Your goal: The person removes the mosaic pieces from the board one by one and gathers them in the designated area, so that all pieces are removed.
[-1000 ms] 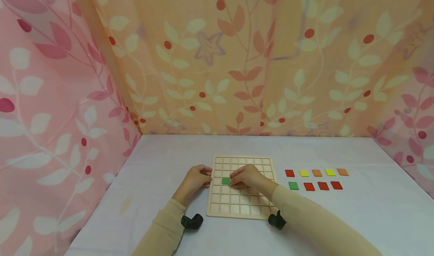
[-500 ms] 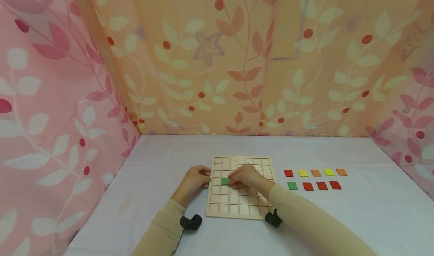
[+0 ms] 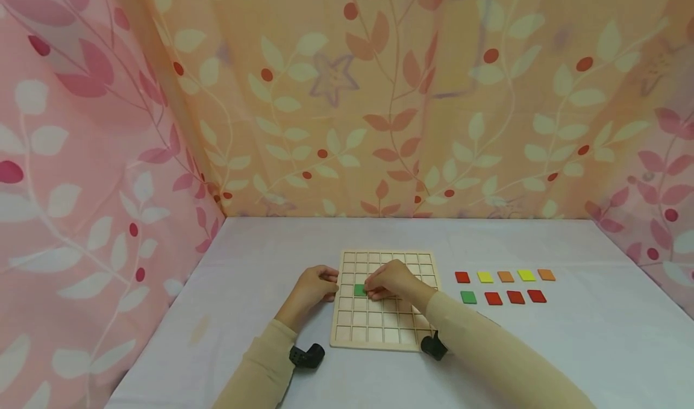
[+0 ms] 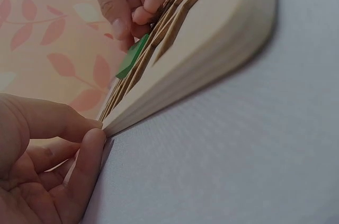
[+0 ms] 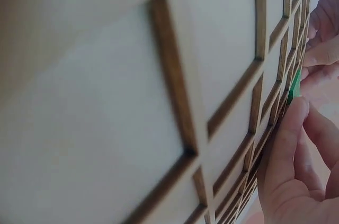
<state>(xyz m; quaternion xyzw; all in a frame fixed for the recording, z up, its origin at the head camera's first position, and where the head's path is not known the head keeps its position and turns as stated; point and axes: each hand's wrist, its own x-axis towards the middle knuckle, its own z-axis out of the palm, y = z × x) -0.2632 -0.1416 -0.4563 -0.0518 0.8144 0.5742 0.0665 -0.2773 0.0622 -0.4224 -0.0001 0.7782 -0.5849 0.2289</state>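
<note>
A square green tile point(image 3: 360, 290) lies over a cell in the left part of a pale wooden grid board point(image 3: 374, 334). My right hand point(image 3: 394, 279) pinches the tile's right edge between thumb and fingertips. From the left wrist the same tile point(image 4: 132, 57) looks tilted, standing up out of the grid lines. At the board's left side, my left hand point(image 3: 313, 288) holds the edge, with thumb and finger meeting at it in the left wrist view. The right wrist view shows the right hand's fingers point(image 5: 288, 144) low over the grid, at the green tile point(image 5: 294, 87).
Right of the board lie two rows of loose tiles: red point(image 3: 462, 277), yellow point(image 3: 485, 277), orange point(image 3: 505, 276), green point(image 3: 468, 297) and several more. A white cloth point(image 3: 282, 240) covers the table. Patterned curtains point(image 3: 303, 108) stand behind and at both sides.
My right hand has shifted slightly left, with its fingertips now covering a little more of the green tile's right edge. The left hand stays at the board's edge.
</note>
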